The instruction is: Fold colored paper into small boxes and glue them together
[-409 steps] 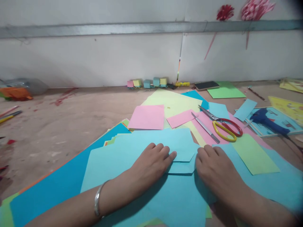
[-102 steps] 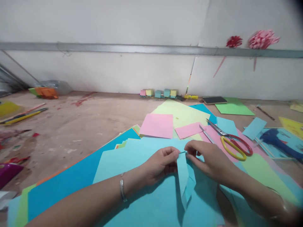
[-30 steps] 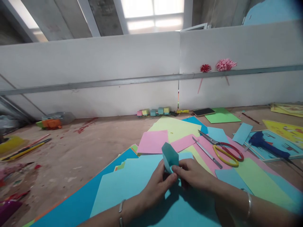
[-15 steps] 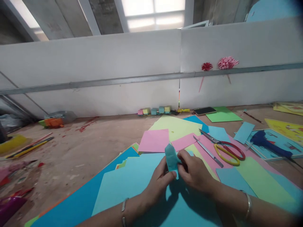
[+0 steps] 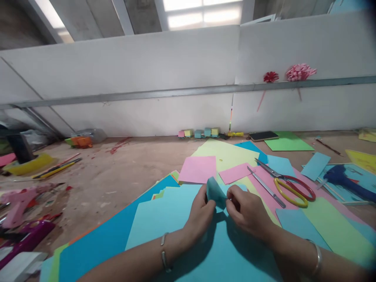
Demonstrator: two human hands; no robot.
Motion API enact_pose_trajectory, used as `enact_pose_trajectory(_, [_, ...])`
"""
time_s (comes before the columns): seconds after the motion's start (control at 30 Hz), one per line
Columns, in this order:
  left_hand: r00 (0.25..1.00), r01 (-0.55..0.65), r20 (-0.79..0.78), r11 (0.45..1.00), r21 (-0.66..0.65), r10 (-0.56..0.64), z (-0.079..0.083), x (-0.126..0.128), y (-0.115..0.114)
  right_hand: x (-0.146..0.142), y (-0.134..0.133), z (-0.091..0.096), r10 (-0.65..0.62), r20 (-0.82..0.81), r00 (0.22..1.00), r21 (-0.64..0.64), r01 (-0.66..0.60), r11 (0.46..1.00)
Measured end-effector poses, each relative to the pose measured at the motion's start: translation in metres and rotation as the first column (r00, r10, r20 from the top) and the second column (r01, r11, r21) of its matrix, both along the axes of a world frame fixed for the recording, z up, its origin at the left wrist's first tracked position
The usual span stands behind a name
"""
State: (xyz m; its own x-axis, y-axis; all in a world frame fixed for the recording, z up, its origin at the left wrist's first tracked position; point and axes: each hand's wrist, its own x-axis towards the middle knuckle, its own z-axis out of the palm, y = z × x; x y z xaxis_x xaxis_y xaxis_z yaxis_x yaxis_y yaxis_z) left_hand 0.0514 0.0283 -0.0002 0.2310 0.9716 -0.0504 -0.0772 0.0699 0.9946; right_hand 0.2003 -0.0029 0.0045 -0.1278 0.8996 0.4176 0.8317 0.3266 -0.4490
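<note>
Between my two hands is a small folded piece of light blue paper (image 5: pixel 215 191), held a little above a stack of coloured sheets. My left hand (image 5: pixel 199 213) grips its left side, thumb in front and fingers behind. At its right edge, my right hand (image 5: pixel 248 209) pinches the paper between thumb and fingertips. Under both hands lies a large light blue sheet (image 5: pixel 164 211), shaded by them. To the right of my right hand rest a craft knife (image 5: pixel 266 187) and scissors (image 5: pixel 283 181) with red and yellow handles. A pink sheet (image 5: pixel 197 169) lies just beyond my hands.
A blue glue gun (image 5: pixel 348 183) lies at the right, with a pink glue gun (image 5: pixel 17 203) and a purple one (image 5: pixel 28 239) at the left. Yellow tape (image 5: pixel 29 164) and pencils (image 5: pixel 57 168) are further left. By the wall stand a little paper train (image 5: pixel 199 133) and a phone (image 5: pixel 263 136).
The folded blue paper has turned and narrowed toward my right fingers, which now pinch its edge. The view has shifted left, showing more of the glue guns there.
</note>
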Motion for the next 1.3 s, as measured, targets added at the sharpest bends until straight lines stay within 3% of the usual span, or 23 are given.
enact_pose_trajectory(0.1, [0.999, -0.009, -0.040, 0.999, 0.052, 0.011, -0.007, -0.001, 0.004, 0.000, 0.001, -0.001, -0.007, -0.020, 1.000, 0.012, 0.007, 1.000])
enact_pose_trajectory(0.2, [0.997, -0.018, -0.080, 0.998, 0.062, 0.023, -0.012, -0.003, 0.007, -0.003, 0.001, -0.005, -0.003, -0.043, 0.999, 0.113, 0.008, 0.994])
enact_pose_trajectory(0.33, [0.996, 0.031, -0.088, 0.994, 0.102, -0.022, -0.009, -0.002, 0.006, -0.006, 0.001, -0.010, 0.021, -0.026, 0.999, 0.212, -0.015, 0.977])
enact_pose_trajectory(0.63, [0.995, 0.059, -0.089, 0.986, 0.156, -0.045, -0.008, -0.002, 0.001, -0.003, -0.001, -0.008, 0.078, 0.065, 0.995, 0.154, -0.087, 0.984])
enact_pose_trajectory(0.73, [0.991, 0.100, -0.111, 0.977, 0.186, -0.081, -0.009, -0.004, -0.001, -0.003, -0.001, -0.009, 0.050, -0.016, 0.999, 0.145, -0.047, 0.988])
enact_pose_trajectory(0.83, [0.977, 0.151, -0.181, 0.965, 0.216, -0.112, -0.007, -0.004, -0.002, -0.002, 0.000, -0.006, -0.016, -0.154, 0.988, 0.024, 0.020, 1.000])
enact_pose_trajectory(0.97, [0.971, 0.093, -0.233, 0.977, 0.194, -0.046, -0.006, -0.005, 0.002, -0.002, 0.000, -0.002, -0.003, -0.227, 0.974, -0.068, -0.013, 0.998])
enact_pose_trajectory(1.13, [0.981, -0.029, -0.187, 0.990, 0.136, 0.054, -0.011, -0.006, 0.008, -0.003, -0.001, -0.004, 0.070, -0.189, 0.979, 0.010, -0.070, 0.998])
enact_pose_trajectory(1.3, [0.972, 0.071, -0.232, 0.978, 0.198, -0.024, -0.010, -0.006, 0.006, -0.001, -0.002, -0.010, 0.125, -0.105, 0.987, 0.102, -0.114, 0.988])
